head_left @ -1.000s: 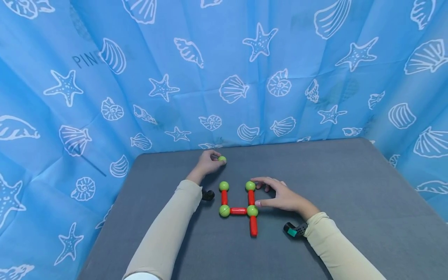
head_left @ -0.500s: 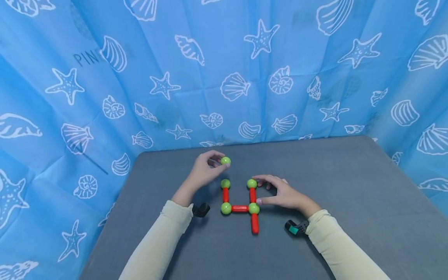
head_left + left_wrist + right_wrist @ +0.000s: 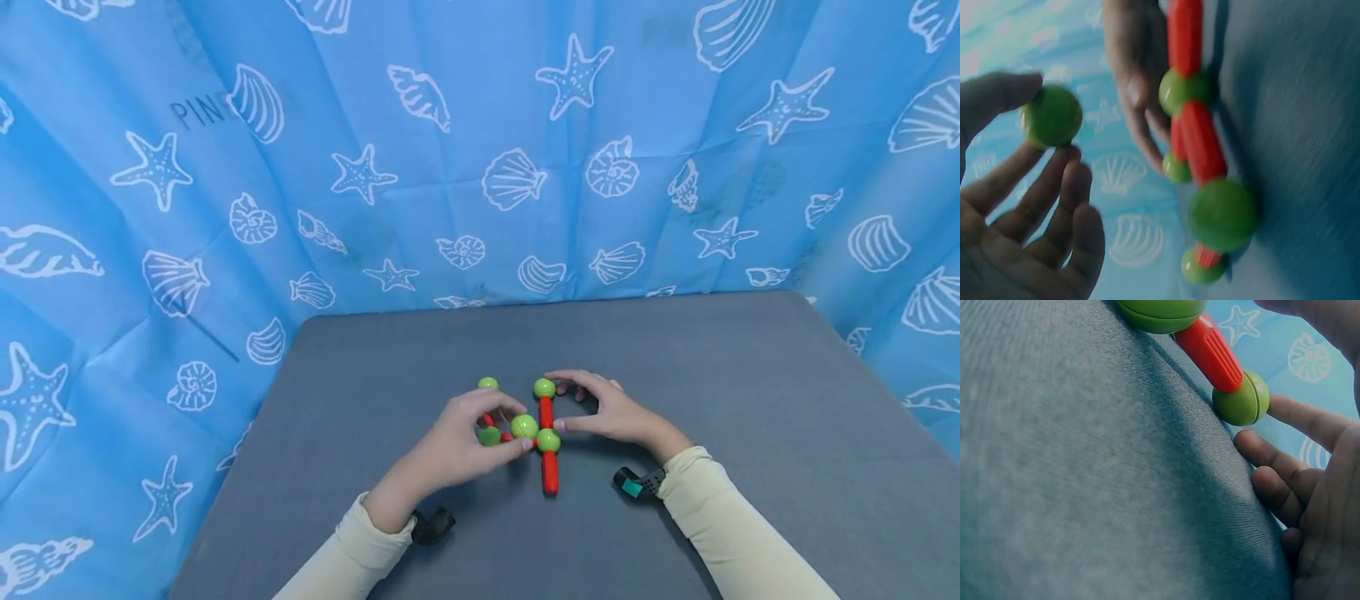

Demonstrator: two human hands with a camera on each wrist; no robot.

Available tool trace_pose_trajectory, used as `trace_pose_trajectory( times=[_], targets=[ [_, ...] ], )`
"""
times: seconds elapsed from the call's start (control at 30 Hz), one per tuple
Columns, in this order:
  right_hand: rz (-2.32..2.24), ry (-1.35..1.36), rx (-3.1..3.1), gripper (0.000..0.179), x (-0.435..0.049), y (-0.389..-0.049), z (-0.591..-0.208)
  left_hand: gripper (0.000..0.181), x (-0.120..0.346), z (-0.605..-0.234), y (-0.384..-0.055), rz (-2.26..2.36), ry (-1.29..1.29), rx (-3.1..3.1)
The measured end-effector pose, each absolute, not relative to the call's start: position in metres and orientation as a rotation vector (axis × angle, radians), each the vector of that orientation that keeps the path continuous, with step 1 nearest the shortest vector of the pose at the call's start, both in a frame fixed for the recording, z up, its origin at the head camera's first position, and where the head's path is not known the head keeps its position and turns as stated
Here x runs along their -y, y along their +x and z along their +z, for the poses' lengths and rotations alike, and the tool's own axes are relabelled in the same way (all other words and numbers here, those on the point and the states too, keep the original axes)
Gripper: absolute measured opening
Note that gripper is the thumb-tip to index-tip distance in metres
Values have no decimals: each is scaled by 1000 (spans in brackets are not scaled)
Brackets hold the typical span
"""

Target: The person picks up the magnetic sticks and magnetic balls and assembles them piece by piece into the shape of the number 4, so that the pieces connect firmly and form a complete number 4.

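Note:
Pinched between thumb and fingertips, a green ball is in my left hand; the left wrist view shows this ball held off the table. Below it lies a shape like a 4, made of red rods joined by green balls. My left hand hides part of its left side in the head view. At its right side rests my right hand, index fingertip at the far right ball and thumb beside the junction ball. The right hand's other fingers hang loosely bent.
Everything lies on a grey cloth-covered table. Behind its far edge hangs a blue curtain printed with white shells and starfish. A black strap device sits at the left wrist, another strap device at the right.
From near the table's far edge, my left hand has brought the green ball toward me and right, over the rod-and-ball shape. My right hand stays in place beside the shape.

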State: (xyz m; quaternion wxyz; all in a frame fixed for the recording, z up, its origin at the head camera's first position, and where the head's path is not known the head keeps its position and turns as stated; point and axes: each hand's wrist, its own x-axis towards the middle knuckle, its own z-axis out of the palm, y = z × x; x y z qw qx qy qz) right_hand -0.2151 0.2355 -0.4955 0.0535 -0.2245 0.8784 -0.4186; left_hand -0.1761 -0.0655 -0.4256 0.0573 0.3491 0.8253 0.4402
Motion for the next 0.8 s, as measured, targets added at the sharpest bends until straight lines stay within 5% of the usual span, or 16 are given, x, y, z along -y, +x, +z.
trace_pose_trajectory(
  times=[0.4, 0.8],
  targets=[
    [-1270, -707, -2681, 68, -237, -218, -498, 28, 43, -439, -147, 980, 1318, -2326],
    [-1264, -662, -2665, 69, -234, -216, -499, 30, 39, -439, -141, 784, 1268, -2307]
  ],
)
